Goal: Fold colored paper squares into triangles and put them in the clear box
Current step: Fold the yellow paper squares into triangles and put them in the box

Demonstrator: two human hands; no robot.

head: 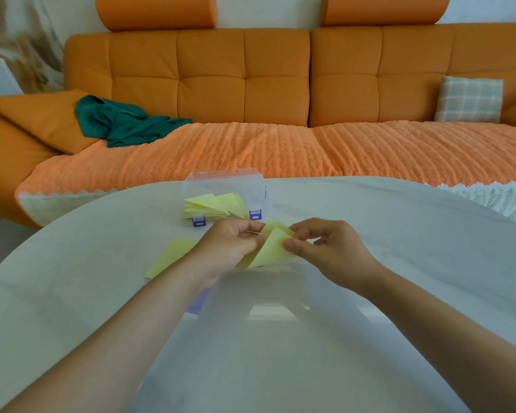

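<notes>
Between my two hands, over the middle of the table, I see a pale yellow paper square [273,248] held off the surface, thin and matte, with one flap bent up into a triangular face. My left hand [230,245] curls its fingers round the sheet's left edge. My right hand [325,248] pinches the right corner between thumb and forefinger. Just to the left, a flat yellow sheet [173,254] lies on the table, its right part hidden by my left wrist. Just beyond the hands stands the clear box [224,177], of transparent plastic, with two purple latches [198,222] on its near side. Folded yellow triangles [212,207] are stacked loosely inside, their points fanning over the near rim. The held paper's upper tip lies close to the right latch in this view. The table [370,234] is pale, smooth and round-edged. Behind it runs an orange tufted sofa [209,79] covered by a ribbed orange throw [251,150], with a crumpled green cloth [122,123] at left and a plaid cushion [469,99] at right.
</notes>
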